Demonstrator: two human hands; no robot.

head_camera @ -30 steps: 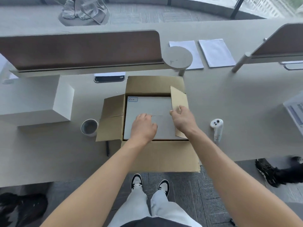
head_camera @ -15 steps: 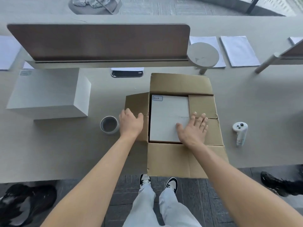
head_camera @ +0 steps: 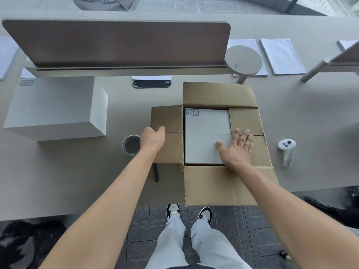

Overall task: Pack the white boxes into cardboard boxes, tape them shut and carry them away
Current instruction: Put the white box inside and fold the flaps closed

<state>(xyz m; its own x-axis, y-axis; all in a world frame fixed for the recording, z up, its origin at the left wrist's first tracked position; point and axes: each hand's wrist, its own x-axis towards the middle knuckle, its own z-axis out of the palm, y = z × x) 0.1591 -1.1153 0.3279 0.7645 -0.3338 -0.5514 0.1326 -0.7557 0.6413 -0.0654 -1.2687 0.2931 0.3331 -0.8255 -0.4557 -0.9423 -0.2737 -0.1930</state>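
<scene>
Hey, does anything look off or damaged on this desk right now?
Only one thing: the cardboard box sits with its near flap jutting past the desk edge over the floor. No spills or damage visible.

Both my bare forearms reach forward from the lower corners. My left hand: knuckles up, fingers curled over and out of sight, thumb pointing right. My right hand: palm down and flat, fingers straight and slightly spread, thumb stretched left. The two hands are well apart.
</scene>
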